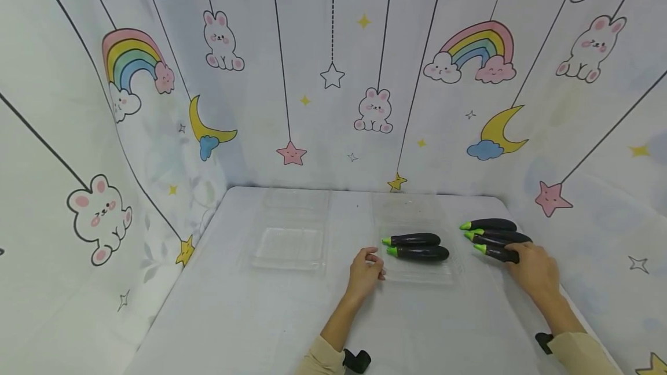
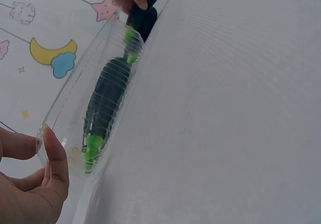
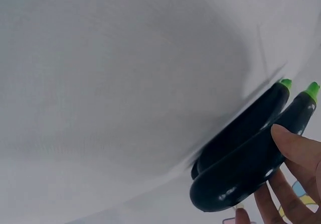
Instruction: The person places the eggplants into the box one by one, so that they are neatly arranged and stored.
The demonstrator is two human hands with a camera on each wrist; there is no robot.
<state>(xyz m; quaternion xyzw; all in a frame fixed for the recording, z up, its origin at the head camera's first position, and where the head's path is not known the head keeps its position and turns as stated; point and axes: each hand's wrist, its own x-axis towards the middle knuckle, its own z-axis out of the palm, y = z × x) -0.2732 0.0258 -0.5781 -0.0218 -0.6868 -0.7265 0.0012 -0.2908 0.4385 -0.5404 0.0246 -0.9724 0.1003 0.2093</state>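
Observation:
My right hand (image 1: 537, 274) grips the nearest dark eggplant (image 1: 497, 253) of a group with green stem ends at the table's right side. In the right wrist view, thumb and fingers wrap that eggplant (image 3: 241, 174), while another eggplant (image 3: 241, 126) lies right behind it. My left hand (image 1: 365, 275) pinches the left edge of a clear plastic box (image 1: 417, 278), thumb and finger on either side of its rim in the left wrist view. Inside that box two eggplants (image 1: 419, 254) lie side by side, stems to the left.
A second clear plastic box (image 1: 289, 265) stands on the left part of the white table (image 1: 250, 323). Two more eggplants (image 1: 490, 224) lie just beyond the gripped one. A cloth (image 1: 333, 120) printed with rabbits and rainbows hangs around the table.

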